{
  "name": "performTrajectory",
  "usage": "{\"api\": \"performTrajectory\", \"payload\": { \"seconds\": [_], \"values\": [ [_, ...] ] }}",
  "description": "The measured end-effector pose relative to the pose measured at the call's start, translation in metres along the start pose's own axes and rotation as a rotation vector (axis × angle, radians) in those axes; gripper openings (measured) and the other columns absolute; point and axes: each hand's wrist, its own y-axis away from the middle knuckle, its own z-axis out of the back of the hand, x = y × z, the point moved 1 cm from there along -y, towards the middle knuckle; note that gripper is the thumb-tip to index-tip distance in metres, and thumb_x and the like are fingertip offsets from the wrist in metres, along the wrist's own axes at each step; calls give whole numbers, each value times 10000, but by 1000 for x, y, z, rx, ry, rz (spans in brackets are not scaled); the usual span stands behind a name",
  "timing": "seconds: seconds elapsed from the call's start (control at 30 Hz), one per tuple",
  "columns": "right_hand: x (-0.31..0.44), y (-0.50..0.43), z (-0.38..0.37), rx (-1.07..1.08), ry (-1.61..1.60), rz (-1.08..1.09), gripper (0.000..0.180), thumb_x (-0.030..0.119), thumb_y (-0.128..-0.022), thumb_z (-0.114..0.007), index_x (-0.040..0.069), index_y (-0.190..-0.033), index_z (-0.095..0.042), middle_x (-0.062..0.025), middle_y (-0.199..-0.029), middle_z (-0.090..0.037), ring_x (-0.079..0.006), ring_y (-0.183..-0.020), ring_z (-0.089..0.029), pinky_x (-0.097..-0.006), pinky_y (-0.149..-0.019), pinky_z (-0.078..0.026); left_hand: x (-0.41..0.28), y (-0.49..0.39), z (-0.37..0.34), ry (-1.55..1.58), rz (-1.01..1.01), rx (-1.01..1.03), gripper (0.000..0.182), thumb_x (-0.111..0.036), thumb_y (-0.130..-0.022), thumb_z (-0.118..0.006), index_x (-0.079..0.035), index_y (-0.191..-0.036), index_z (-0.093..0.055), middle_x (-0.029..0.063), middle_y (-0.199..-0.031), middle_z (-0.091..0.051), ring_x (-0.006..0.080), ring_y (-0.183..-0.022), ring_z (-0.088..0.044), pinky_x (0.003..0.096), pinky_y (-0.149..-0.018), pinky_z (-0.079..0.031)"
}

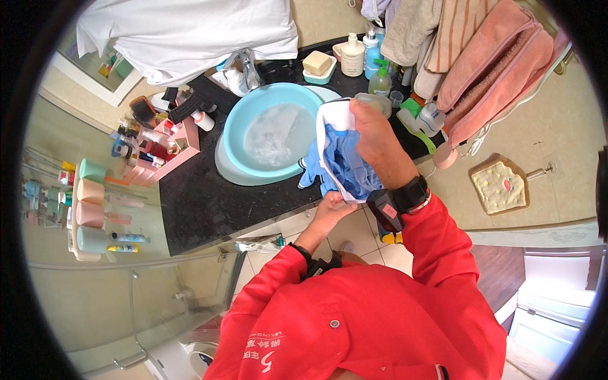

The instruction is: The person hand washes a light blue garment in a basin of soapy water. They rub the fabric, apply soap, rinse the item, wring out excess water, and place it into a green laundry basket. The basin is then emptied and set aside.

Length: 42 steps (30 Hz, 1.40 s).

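A blue and white garment (349, 161) is held up between my two hands, just right of a light blue plastic basin (230, 137). My right hand (375, 135) grips its white upper part, fingers partly hidden behind the cloth. Lower down, my left hand (332, 209) pinches the white edge. The basin holds cloudy, sudsy water (278, 135) and something pale that I cannot make out. A striped end of the garment hangs by the basin's right rim.
Behind the basin are a faucet (249, 69), a soap bar (317, 62) in a dish and pump bottles (352, 54). A green brush (418, 130) lies right. A pink organizer (168, 161) with toiletries stands left on the black countertop (213, 213). Towels (494, 66) hang at the upper right.
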Motion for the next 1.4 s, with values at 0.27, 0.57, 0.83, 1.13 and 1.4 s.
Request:
{"api": "performTrajectory", "payload": {
  "seconds": [0.27, 0.57, 0.83, 1.13, 1.4],
  "values": [
    [-1, -16, 28, -66, 268, 150, 226, 227, -973, -498, 48, -1061, -604, -47, -1002, -638, -138, -929, -583, -279, -855, -461, -13, 14, 16, 97, -124, -142, 87, -81, -862, -687, -63, -854, -602, -18, -837, -638, 73, -762, -578, 218, -696, -469],
    [20, -14, 72, -156, -46, -94, 235, 276, -970, -499, 77, -971, -623, 6, -875, -622, -115, -791, -564, -274, -736, -441, -76, 44, 94, 36, -329, -513, 122, -188, -944, -592, -79, -889, -601, -16, -873, -641, 72, -775, -596, 259, -717, -514],
    [49, 10, 70, -175, 74, -105, 210, 250, -971, -493, 74, -968, -608, 20, -847, -595, -98, -758, -536, -254, -692, -431, -172, 64, 66, 561, -413, -433, 76, -177, -975, -520, -109, -944, -532, -15, -751, -579, 55, -523, -476, 219, -450, -396],
    [34, 21, 85, -201, -110, -155, 173, 224, -951, -513, 77, -905, -594, 18, -793, -569, -113, -710, -533, -274, -671, -445, -157, 49, 100, 607, -315, -223, 236, -198, -909, -547, -27, -1072, -541, 132, -1111, -629, 256, -1062, -601, 423, -933, -485],
    [-72, 7, 109, -285, -282, -316, 185, 235, -986, -496, 76, -968, -589, -8, -840, -597, -133, -781, -581, -301, -722, -485, -73, -9, 126, 1023, -27, -474, 351, -169, -928, -412, 74, -1161, -512, 192, -1187, -607, 324, -1111, -586, 463, -979, -464]
  ]
}}
